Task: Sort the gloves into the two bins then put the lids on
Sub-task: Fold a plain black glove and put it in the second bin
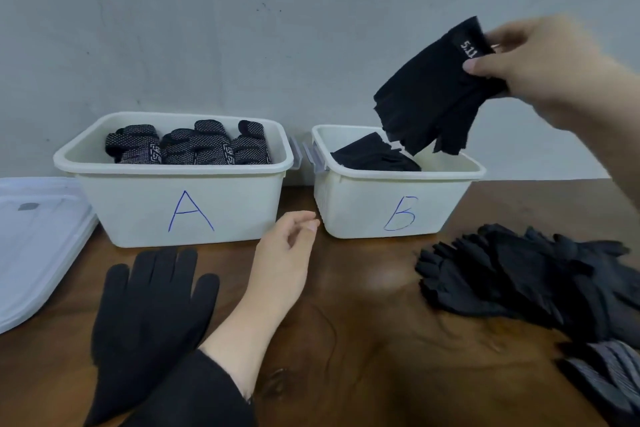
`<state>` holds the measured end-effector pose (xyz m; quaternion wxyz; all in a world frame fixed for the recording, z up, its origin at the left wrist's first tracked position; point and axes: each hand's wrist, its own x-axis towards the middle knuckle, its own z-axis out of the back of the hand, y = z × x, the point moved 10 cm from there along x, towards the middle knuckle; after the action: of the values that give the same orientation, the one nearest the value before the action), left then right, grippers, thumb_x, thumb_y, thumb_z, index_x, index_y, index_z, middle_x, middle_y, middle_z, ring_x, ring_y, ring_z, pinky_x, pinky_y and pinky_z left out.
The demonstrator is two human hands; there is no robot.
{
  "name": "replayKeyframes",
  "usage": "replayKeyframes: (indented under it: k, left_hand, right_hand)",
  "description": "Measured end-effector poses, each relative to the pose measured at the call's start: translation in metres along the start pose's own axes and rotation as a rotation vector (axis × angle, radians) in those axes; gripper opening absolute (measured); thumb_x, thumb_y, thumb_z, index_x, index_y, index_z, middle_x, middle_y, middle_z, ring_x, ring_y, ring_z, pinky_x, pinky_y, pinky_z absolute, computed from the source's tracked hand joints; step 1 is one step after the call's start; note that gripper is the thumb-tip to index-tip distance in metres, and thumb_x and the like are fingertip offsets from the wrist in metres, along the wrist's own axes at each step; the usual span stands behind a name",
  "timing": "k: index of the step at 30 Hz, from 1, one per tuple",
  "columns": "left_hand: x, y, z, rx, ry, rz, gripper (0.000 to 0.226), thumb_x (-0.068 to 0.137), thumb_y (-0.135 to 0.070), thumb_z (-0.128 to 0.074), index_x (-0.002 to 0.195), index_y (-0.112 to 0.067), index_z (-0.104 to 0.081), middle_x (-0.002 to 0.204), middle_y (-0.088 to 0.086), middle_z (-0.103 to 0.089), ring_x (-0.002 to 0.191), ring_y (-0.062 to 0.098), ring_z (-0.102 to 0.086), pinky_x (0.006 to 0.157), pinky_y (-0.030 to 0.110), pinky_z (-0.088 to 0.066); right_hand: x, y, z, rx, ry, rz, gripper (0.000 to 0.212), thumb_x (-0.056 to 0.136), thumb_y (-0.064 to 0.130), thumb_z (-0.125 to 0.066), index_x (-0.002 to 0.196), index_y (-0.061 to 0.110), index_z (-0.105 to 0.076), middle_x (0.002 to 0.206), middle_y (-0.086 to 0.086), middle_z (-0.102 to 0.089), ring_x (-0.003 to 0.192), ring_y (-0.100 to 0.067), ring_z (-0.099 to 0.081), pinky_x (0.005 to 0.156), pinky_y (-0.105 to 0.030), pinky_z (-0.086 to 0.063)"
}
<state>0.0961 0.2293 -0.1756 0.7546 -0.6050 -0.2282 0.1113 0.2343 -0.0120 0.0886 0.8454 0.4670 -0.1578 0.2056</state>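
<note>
Sorting's mid-flow: your right hand (pixel 540 69) pinches a black fingerless fabric glove (pixel 433 97) by its cuff, long axis hanging down-left, cut finger ends dangling right over the back of the white plastic bin marked B (pixel 391 204), so I'd guess it just needs lowering. Your left hand (pixel 287 253) rests relaxed and empty on the wooden table (pixel 363 340) between B and the white plastic bin marked A (pixel 180 208), near the black full-finger knit glove (pixel 149 315).
</note>
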Motion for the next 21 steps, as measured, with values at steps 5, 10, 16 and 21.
replayKeyframes:
  k: [5, 10, 16, 21]
  left_hand:
    - [0.007, 0.003, 0.001, 0.026, -0.013, -0.004, 0.015, 0.098, -0.037, -0.051, 0.100, -0.048, -0.060, 0.101, -0.022, -0.069, 0.098, -0.003, -0.063, 0.092, 0.025, -0.052]
    - [0.011, 0.008, 0.004, 0.014, -0.033, -0.004, 0.014, 0.098, -0.037, -0.051, 0.100, -0.047, -0.060, 0.096, -0.025, -0.069, 0.095, -0.007, -0.062, 0.089, 0.021, -0.052]
    - [0.013, 0.008, 0.004, 0.002, -0.039, 0.007, 0.015, 0.099, -0.033, -0.051, 0.099, -0.044, -0.060, 0.095, -0.036, -0.064, 0.092, -0.009, -0.062, 0.086, 0.022, -0.053]
    - [0.013, 0.010, 0.002, 0.003, -0.032, 0.006, 0.016, 0.098, -0.032, -0.052, 0.096, -0.045, -0.060, 0.093, -0.029, -0.066, 0.090, -0.002, -0.064, 0.085, 0.025, -0.055]
  right_hand:
    - [0.046, -0.033, -0.053, 0.126, 0.071, -0.179, 0.029, 0.091, 0.008, -0.072, 0.118, -0.001, -0.068, 0.106, -0.017, -0.070, 0.086, -0.023, -0.069, 0.067, -0.027, -0.060]
    - [0.058, -0.083, -0.110, 0.126, 0.159, -0.373, 0.024, 0.090, 0.009, -0.074, 0.111, 0.000, -0.067, 0.101, -0.017, -0.068, 0.087, -0.025, -0.068, 0.052, -0.023, -0.057]
    - [0.052, -0.136, -0.143, -0.202, 0.225, -0.406, 0.042, 0.088, 0.026, -0.078, 0.110, -0.009, -0.068, 0.094, -0.015, -0.068, 0.074, -0.029, -0.069, 0.085, -0.042, -0.061]
    - [0.057, -0.097, -0.137, -0.540, 0.157, -0.055, 0.032, 0.096, 0.041, -0.063, 0.113, 0.015, -0.070, 0.117, -0.005, -0.063, 0.104, -0.029, -0.061, 0.086, -0.036, -0.048]
